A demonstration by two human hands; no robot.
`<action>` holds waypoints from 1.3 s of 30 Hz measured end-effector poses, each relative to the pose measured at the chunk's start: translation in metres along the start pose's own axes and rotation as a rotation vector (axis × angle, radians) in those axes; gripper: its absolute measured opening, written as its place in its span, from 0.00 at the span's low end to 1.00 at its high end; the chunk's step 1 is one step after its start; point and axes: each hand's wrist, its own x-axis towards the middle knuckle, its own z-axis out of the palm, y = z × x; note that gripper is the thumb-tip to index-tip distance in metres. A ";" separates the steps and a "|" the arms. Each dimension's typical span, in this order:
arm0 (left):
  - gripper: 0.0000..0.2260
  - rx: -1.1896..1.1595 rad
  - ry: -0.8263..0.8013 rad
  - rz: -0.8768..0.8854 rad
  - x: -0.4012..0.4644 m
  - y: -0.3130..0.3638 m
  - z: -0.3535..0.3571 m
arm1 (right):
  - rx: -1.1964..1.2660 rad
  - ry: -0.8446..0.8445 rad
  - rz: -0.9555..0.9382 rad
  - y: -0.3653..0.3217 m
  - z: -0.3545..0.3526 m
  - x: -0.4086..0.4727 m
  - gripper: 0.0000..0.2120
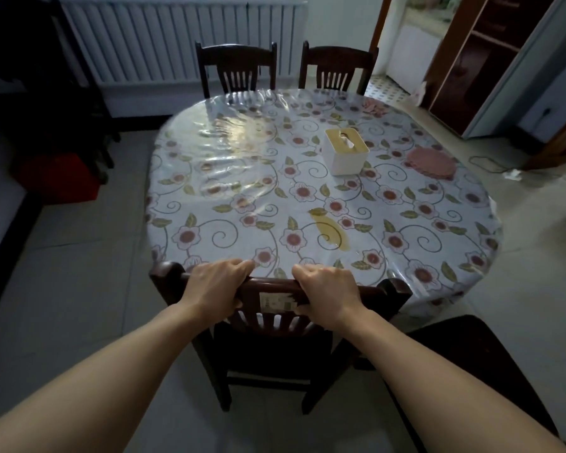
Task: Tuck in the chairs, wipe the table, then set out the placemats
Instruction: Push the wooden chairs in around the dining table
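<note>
A dark wooden chair (pixel 276 325) stands at the near side of the oval table (pixel 229 178), its top rail against the table edge. My left hand (pixel 218 282) and my right hand (pixel 329 289) both grip that top rail. The table wears a floral cloth under clear plastic. A yellowish spill (pixel 329 230) lies on the cloth just beyond my right hand. A stack of round pink placemats (pixel 432 163) rests at the right side of the table, and a pink cloth (pixel 374 107) lies at the far right edge.
A white tissue box (pixel 345 152) stands near the table's middle. Two chairs (pixel 237 68) (pixel 337 65) are pushed in at the far side, before a white radiator (pixel 177 37). Another dark chair seat (pixel 471 361) is at my lower right. A red box (pixel 59 176) sits left on the floor.
</note>
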 end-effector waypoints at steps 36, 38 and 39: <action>0.19 0.026 0.138 0.070 -0.050 0.055 0.061 | -0.032 0.212 -0.036 0.039 0.045 -0.075 0.20; 0.19 0.015 0.148 0.082 -0.044 0.061 0.064 | -0.025 0.204 -0.032 0.049 0.048 -0.074 0.21; 0.19 0.015 0.153 0.095 -0.042 0.063 0.066 | -0.013 0.205 -0.031 0.052 0.051 -0.075 0.21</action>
